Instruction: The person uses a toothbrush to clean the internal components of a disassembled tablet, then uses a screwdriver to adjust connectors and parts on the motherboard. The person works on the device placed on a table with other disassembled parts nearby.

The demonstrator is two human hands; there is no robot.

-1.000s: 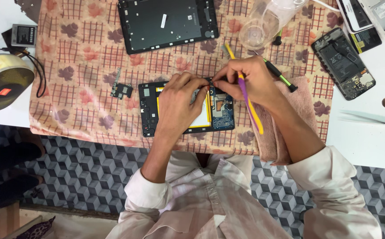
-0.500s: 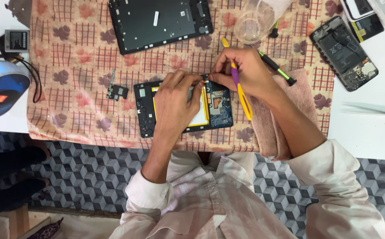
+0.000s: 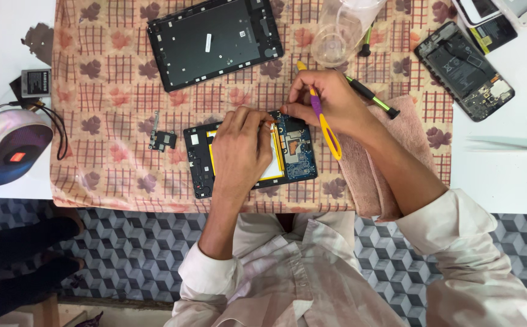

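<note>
At nine o'clock a small loose circuit part [image 3: 162, 139] lies on the patterned cloth [image 3: 106, 91]. The left hand [image 3: 239, 151] presses flat on the opened tablet [image 3: 248, 154] at centre. At two o'clock the right hand [image 3: 327, 103] pinches a purple-yellow pry tool [image 3: 325, 124].

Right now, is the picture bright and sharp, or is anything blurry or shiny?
In the head view the light is soft and even, with only faint shadows under the left hand and right hand; the opened tablet and the yellow and purple tool look sharp; the clear plastic cup shows some pale glare; the white table at the right is very bright, nearly washed out.
</note>
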